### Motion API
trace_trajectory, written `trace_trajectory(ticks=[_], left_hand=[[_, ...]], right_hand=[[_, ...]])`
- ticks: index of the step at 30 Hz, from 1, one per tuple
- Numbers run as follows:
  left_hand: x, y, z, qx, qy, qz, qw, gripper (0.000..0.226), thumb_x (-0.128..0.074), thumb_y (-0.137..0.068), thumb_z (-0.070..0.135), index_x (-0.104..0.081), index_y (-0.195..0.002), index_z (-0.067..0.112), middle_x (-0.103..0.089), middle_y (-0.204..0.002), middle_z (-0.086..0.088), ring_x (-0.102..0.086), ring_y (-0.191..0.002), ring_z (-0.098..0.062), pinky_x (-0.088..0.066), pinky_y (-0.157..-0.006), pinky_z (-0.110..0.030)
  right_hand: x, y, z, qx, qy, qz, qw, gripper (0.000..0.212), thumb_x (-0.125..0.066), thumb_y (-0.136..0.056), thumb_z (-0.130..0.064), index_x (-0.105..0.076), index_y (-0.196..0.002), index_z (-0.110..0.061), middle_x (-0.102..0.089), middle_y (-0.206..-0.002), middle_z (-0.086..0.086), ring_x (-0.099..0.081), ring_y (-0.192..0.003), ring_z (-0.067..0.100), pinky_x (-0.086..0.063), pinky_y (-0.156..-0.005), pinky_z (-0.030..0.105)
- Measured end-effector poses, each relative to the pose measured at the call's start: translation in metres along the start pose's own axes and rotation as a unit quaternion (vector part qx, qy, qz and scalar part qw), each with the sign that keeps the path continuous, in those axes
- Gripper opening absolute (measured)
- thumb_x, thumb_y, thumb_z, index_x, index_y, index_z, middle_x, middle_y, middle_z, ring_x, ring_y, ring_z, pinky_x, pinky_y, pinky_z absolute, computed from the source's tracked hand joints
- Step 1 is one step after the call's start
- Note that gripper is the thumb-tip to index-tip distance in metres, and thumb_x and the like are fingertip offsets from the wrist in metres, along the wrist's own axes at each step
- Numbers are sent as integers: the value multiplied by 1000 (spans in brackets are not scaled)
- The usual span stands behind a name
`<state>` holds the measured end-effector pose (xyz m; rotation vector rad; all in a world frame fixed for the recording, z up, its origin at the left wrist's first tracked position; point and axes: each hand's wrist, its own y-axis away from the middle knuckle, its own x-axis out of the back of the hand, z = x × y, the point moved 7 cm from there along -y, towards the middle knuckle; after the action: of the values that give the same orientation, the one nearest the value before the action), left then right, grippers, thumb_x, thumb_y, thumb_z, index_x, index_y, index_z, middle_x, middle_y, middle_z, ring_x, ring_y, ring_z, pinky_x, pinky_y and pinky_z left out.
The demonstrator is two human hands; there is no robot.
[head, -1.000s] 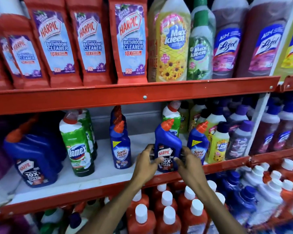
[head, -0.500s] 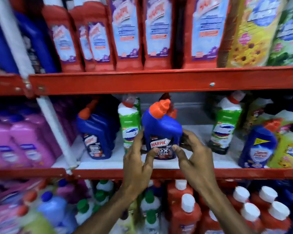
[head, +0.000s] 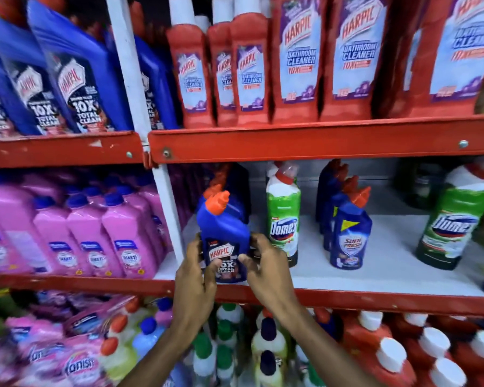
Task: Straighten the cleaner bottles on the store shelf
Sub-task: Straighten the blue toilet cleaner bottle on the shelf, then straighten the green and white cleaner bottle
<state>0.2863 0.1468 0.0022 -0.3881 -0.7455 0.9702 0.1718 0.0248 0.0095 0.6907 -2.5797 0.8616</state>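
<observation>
A blue Harpic bottle (head: 223,233) with an orange cap stands upright at the left end of the middle shelf (head: 375,275), close to the white upright post (head: 165,202). My left hand (head: 194,277) grips its lower left side and my right hand (head: 266,263) grips its lower right side. More blue bottles stand right behind it. To its right stand a green Domex bottle (head: 283,219), a row of blue Sani Fresh bottles (head: 349,233) and a second Domex bottle (head: 456,222).
Red Harpic bathroom cleaner bottles (head: 299,60) fill the shelf above. Pink bottles (head: 95,236) sit left of the post, big blue Harpic jugs (head: 53,68) above them. White-capped red bottles (head: 403,353) and mixed bottles crowd the shelf below. The red shelf lip (head: 347,301) runs under my wrists.
Both hands have carried the blue Harpic bottle leftward along the middle shelf, from beside the Sani Fresh bottles to the left end by the post. The view has swung left with it.
</observation>
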Motion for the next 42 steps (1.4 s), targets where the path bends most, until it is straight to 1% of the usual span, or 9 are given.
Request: trace_trajectory(ticks=[6,8,11,16,19,27,33,39,42], left_hand=[[-5,-3,-23,4,-36,-15,999,44,-56,-97,11,-41,-137,23,-71,-108,4,-69,-80,-18,-51,-70,-32],[-5,-1,-21,0,-28,-8,1000,49,-55,-97,11,-38,-140,26,-69,-117,5,-70,-89,-15,-57,-79,-36],[0,8,-14,-3,-17,35,999,61,-56,-95,25,-31,-150,28,-52,-145,-2,-58,-128,-21,-55,-100,-50],[-11,21,50,-186,-127,108,968,59,-63,-87,27,-47,-142,11,-45,-152,-16,-45,-140,-34,-42,-112,-54],[-48,23,90,-271,-199,52,940,62,-64,-88,26,-47,-145,10,-41,-157,-19,-35,-149,-38,-34,-117,-59],[-161,37,154,-332,-294,-95,891,81,-61,-86,39,-31,-155,11,-21,-167,-21,-11,-155,-46,-18,-119,-73],[-225,52,200,-391,-187,-158,887,76,-57,-91,34,-25,-157,12,-19,-168,-15,-7,-158,-34,-13,-127,-51],[-296,32,220,-241,-32,-233,942,62,-51,-96,26,-32,-154,13,-37,-162,-6,-33,-150,-17,-16,-122,-16],[-337,13,216,-136,16,-259,956,66,-58,-96,19,-30,-155,12,-42,-159,-10,-44,-145,-24,-30,-119,-24]], right_hand=[[-18,-4,9,-4,15,-25,1000,35,-67,-89,-20,-58,-123,-17,-75,-108,7,-70,-99,23,-53,-82,30],[-16,-2,7,12,19,-37,999,38,-65,-90,-23,-56,-127,-17,-72,-117,4,-67,-106,19,-51,-88,24],[-3,12,5,36,47,-47,997,49,-59,-94,-33,-46,-140,-23,-59,-137,-2,-58,-120,14,-49,-101,29],[65,34,3,109,185,57,975,58,-57,-93,-29,-39,-148,-21,-46,-150,-1,-46,-134,17,-43,-108,28],[108,41,12,124,275,104,948,65,-58,-89,-23,-36,-150,-14,-40,-157,8,-39,-142,27,-39,-115,41],[216,55,76,46,395,139,907,79,-62,-82,-19,-29,-152,-6,-23,-163,20,-22,-152,36,-30,-118,53],[272,63,127,-33,313,170,934,77,-56,-90,-24,-18,-156,-11,-17,-167,12,-21,-153,27,-30,-121,43],[297,49,171,-133,149,192,961,76,-55,-92,-13,-13,-155,-5,-20,-165,13,-29,-148,28,-30,-110,24],[306,37,189,-162,90,221,958,64,-54,-87,-6,-28,-145,-2,-53,-134,22,-55,-121,37,-49,-100,41]])
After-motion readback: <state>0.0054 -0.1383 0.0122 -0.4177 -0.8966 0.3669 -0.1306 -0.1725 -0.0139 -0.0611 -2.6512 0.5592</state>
